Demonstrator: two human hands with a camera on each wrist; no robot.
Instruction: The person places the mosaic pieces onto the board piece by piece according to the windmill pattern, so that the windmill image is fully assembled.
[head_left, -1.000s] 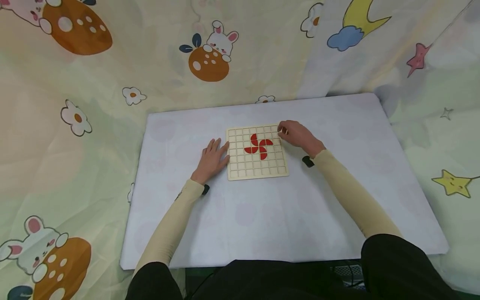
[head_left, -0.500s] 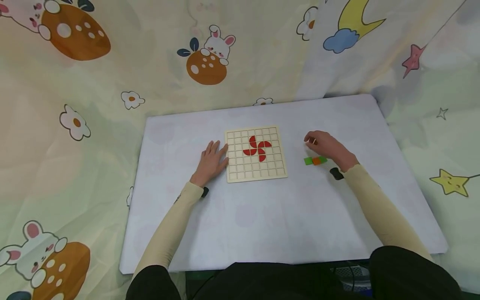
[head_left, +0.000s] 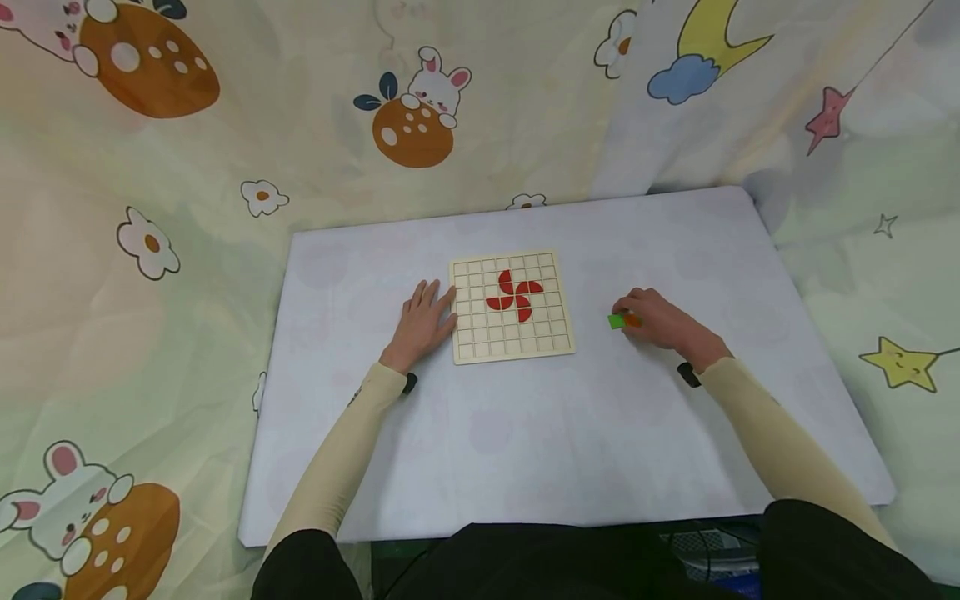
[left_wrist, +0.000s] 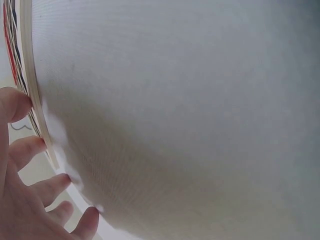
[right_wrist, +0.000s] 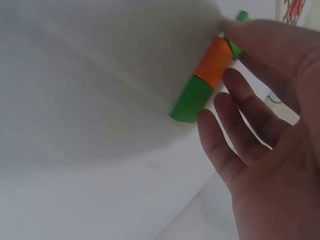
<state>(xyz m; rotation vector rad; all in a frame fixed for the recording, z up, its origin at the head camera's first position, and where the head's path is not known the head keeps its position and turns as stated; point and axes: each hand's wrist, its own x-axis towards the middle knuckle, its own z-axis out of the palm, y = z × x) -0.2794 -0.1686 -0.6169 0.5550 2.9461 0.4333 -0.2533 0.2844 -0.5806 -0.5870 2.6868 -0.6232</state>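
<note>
A square wooden grid board lies near the middle of the table, with several red petal-shaped pieces forming a pinwheel on it. At its left edge rests my left hand; in the left wrist view the thumb and a fingertip touch the board's side. To the right of the board, my right hand is down at a short row of small blocks. Its thumb and index finger pinch the green block at the row's board-side end. An orange block and a second green block continue the row beside the other fingers.
A white table carries everything. Behind and beside it hangs a patterned cloth with rabbits, flowers and stars. Dark wristbands sit on both wrists, and the person's dark clothing is at the near edge.
My right hand has moved right from the board's upper right corner, then down onto the row of blocks, closing on the end green one. The left hand has stayed at the board's edge.
</note>
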